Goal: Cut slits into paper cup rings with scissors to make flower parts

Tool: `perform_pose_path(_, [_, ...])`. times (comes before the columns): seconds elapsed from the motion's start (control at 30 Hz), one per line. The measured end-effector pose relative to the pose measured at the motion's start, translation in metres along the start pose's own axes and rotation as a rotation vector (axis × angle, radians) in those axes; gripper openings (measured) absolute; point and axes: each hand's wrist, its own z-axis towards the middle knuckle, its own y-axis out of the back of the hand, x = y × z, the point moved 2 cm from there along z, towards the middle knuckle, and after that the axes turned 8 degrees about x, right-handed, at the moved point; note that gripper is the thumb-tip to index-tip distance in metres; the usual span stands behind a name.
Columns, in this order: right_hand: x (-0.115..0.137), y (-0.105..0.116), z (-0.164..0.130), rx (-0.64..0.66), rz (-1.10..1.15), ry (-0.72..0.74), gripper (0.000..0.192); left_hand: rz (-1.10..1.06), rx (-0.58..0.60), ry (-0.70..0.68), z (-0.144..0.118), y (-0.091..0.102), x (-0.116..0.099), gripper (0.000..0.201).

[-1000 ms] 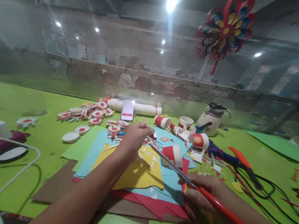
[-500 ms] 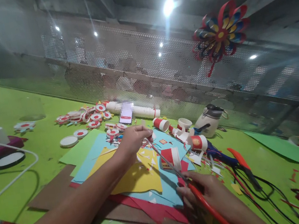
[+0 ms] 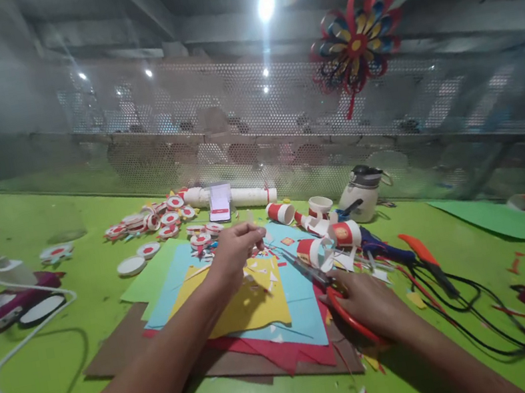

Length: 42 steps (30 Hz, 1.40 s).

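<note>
My right hand (image 3: 361, 297) is closed round the red handles of a pair of scissors (image 3: 352, 316), whose grey blades reach up and left over the paper. Left of the blade tips, my left hand (image 3: 236, 252) is pinched shut; what its fingertips hold is too small to make out. Beneath both lie a yellow sheet (image 3: 247, 311) and light blue sheets (image 3: 305, 324), strewn with small white and red paper snippets. A red and white paper cup (image 3: 309, 252) lies on its side just beyond the blades.
Several red and white paper discs (image 3: 170, 219) are heaped behind, near a phone (image 3: 219, 205) and a white roll (image 3: 252, 196). A jug (image 3: 361, 196) stands at back right. An orange-handled tool (image 3: 425, 256) with cables lies right. A white cable (image 3: 25, 323) crosses the left.
My view has shifted and levelled. The scissors have drawn back from my left fingertips, and my right hand has moved slightly right and up. My left hand stays pinched.
</note>
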Motion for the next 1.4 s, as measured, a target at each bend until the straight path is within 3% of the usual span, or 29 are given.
perform_pose_path(0.33, [-0.005,0.004,-0.005,-0.024,-0.149,0.011,0.026,0.085,0.113,0.072,0.003,-0.001,0.005,0.017])
perform_pose_path(0.57, [-0.011,0.018,-0.008,-0.013,-0.114,0.081,0.024,0.243,0.135,0.141,0.002,0.0,0.003,0.019])
perform_pose_path(0.8, [0.013,0.045,-0.009,-0.073,-0.016,0.178,0.038,0.414,0.156,0.202,0.005,0.007,0.009,0.018])
perform_pose_path(1.0, [0.024,0.037,0.004,-0.049,0.033,0.228,0.038,0.597,0.19,0.229,0.016,0.027,0.018,0.014])
perform_pose_path(1.2, [0.003,0.025,0.009,0.006,0.014,0.217,0.033,0.777,0.33,0.304,0.02,0.042,0.013,0.012])
perform_pose_path(1.4, [-0.012,0.018,0.011,0.024,0.018,0.241,0.03,0.965,0.395,0.379,0.023,0.056,0.008,0.013])
